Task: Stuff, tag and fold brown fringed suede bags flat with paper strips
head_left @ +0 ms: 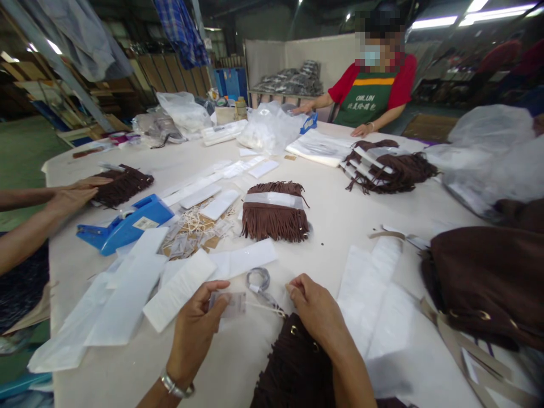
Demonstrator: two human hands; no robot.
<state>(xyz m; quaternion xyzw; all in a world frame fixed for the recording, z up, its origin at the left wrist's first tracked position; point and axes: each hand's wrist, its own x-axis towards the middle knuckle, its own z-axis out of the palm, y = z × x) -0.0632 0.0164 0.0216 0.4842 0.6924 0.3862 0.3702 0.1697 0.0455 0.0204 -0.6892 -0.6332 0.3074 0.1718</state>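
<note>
Brown fringed bag [293, 368] is lying close for easy reach while I'm pinching a clear tag [233, 304] with my left hand [198, 328], right hand [318, 314] gripping its string [267, 309] taut

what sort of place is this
Probably a bag factory's packing area: brown fringed bags lie on a big shared table among flat white sleeves, and the left hand pinches a clear tag.
</note>
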